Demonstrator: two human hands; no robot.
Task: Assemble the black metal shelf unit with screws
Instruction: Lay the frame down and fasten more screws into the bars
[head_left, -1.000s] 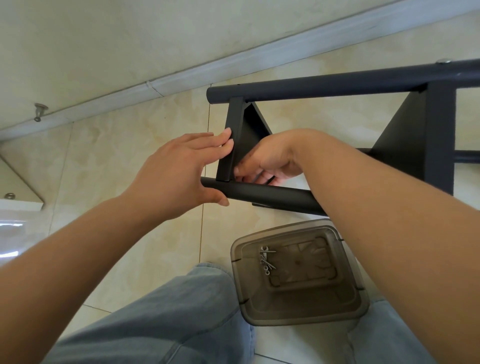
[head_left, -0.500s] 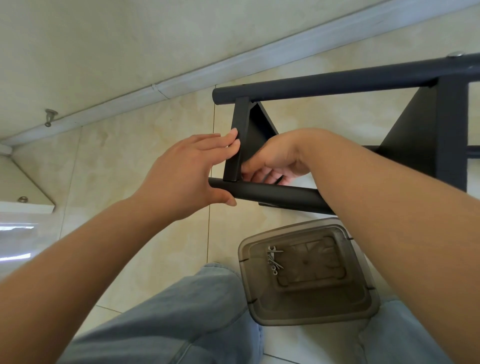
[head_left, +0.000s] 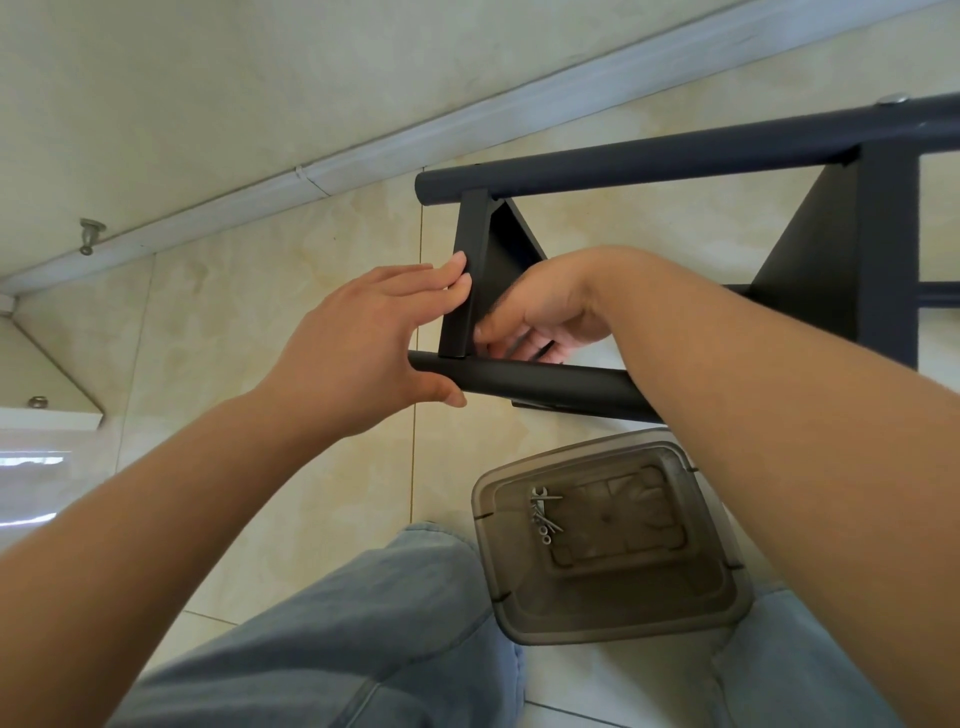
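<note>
From the head camera I'm looking down at the black metal shelf frame (head_left: 675, 156) lying on its side on the beige tiled floor (head_left: 260, 364), close to the white baseboard (head_left: 363, 161) that runs diagonally along the wall. Two round black tubes run roughly left to right, the far one (head_left: 623, 163) up near the wall and the near one (head_left: 545, 382) lower down, and a flat black crosspiece (head_left: 465, 280) with a triangular bracket stands between them at their left ends. My left hand (head_left: 363, 343) has its fingers nearly straight, the fingertips resting against the left face of that crosspiece, while the thumb hooks under the end of the near tube, so the hand cradles the joint from the left. My right hand (head_left: 540, 317) reaches in from the right, behind the crosspiece and just above the near tube; its fingers are curled and tucked close to the inner corner of the joint, but I cannot tell whether they pinch a screw or anything else, since the tips are hidden against the metal. Further right a second, wider crosspiece (head_left: 883, 249) joins the far tube, with a silver screw head (head_left: 893, 98) showing on top of that tube. Below the near tube, between my jean-clad knees (head_left: 363, 623), sits a smoky translucent plastic container (head_left: 608, 540) holding a small spanner and loose screws (head_left: 543, 512) at its left side
</note>
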